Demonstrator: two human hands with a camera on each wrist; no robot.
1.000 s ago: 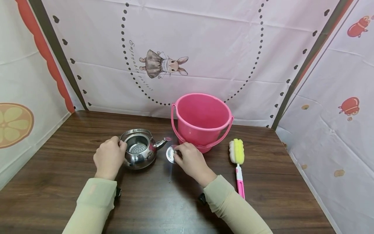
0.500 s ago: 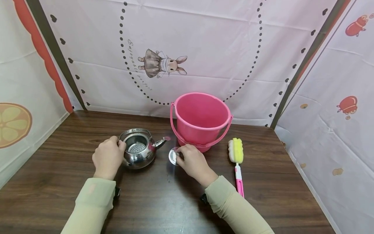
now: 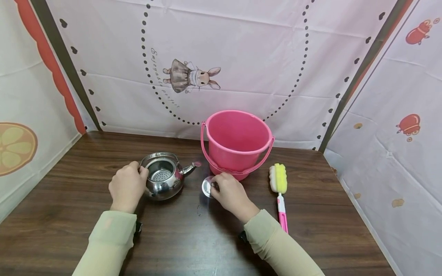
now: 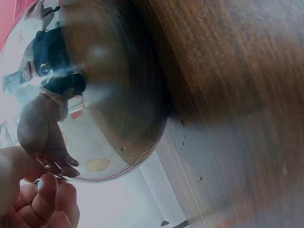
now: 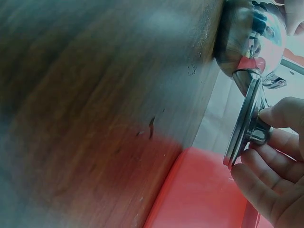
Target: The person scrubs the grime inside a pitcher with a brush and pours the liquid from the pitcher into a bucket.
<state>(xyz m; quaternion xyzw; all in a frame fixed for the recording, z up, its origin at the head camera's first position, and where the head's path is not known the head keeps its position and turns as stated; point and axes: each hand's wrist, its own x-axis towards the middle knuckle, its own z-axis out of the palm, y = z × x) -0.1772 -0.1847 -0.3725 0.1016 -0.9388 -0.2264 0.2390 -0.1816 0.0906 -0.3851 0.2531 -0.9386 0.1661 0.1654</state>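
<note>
A shiny steel kettle (image 3: 165, 189) stands lidless on the table, a perforated strainer (image 3: 162, 175) showing in its mouth and its spout pointing right. At its left side my left hand (image 3: 127, 188) grips the kettle's handle, mostly hidden by the curled fingers; the left wrist view shows those fingers close by the mirror-like kettle wall (image 4: 114, 104). My right hand (image 3: 232, 194) pinches the round steel lid (image 3: 206, 187) by its knob, just right of the spout. In the right wrist view the lid (image 5: 244, 123) is seen edge-on, with thumb and fingers at the knob (image 5: 260, 134).
Behind the right hand stands a pink bucket (image 3: 226, 158) with its handle hanging down in front. A yellow and white sponge brush (image 3: 282, 179) with a pink handle lies farther right. Printed cloth (image 3: 255, 57) walls the table (image 3: 321, 214) at back and sides. Small drops dot the tabletop.
My right hand has shifted slightly right and nearer with the lid, away from the spout. The left hand and kettle have stayed in place.
</note>
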